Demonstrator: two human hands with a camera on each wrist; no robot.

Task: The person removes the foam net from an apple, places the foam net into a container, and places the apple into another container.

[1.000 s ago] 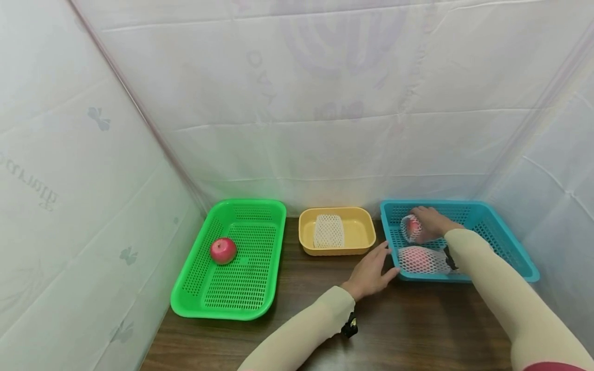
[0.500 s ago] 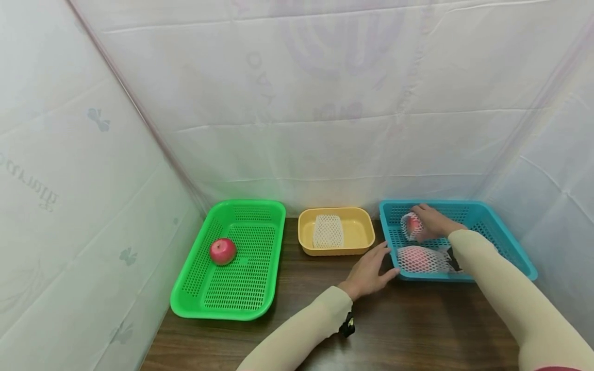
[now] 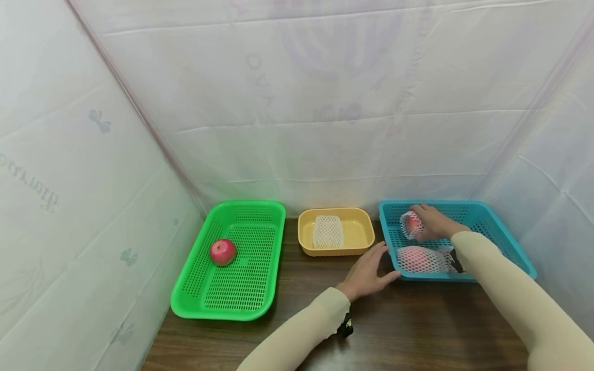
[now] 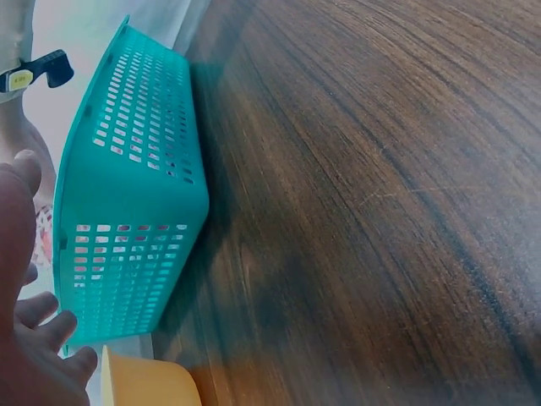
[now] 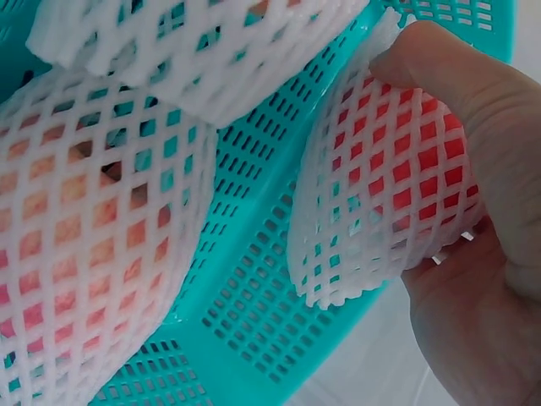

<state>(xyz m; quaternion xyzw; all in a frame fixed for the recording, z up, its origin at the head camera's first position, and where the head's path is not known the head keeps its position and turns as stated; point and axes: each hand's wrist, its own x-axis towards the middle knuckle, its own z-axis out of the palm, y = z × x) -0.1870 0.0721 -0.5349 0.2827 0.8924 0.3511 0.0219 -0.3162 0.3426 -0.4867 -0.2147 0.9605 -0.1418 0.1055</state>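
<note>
My right hand [image 3: 431, 222] grips a red fruit in a white foam net [image 3: 410, 225] inside the blue basket [image 3: 436, 277], near its left side. In the right wrist view, the thumb presses the net [image 5: 338, 228] and red shows through its mesh. Nearer the front of that basket lies another netted fruit [image 3: 417, 258], partly hidden by the sleeve; the right wrist view shows further netted fruit [image 5: 68, 245] and a white foam net [image 5: 211, 59] above it. My left hand [image 3: 366, 273], fingers extended, is at the basket's front left corner; whether it touches the rim is unclear.
A yellow tray [image 3: 358, 235] with one flat white foam net [image 3: 328, 232] stands between the baskets. At the left, a green basket [image 3: 241, 293] holds one red apple [image 3: 223, 251]. White sheets hang behind and on both sides of the brown wooden table [image 3: 371, 340].
Hardly anything differs. The right hand stays in the blue basket with the netted fruit, shifting only slightly. The left hand keeps its place beside the basket.
</note>
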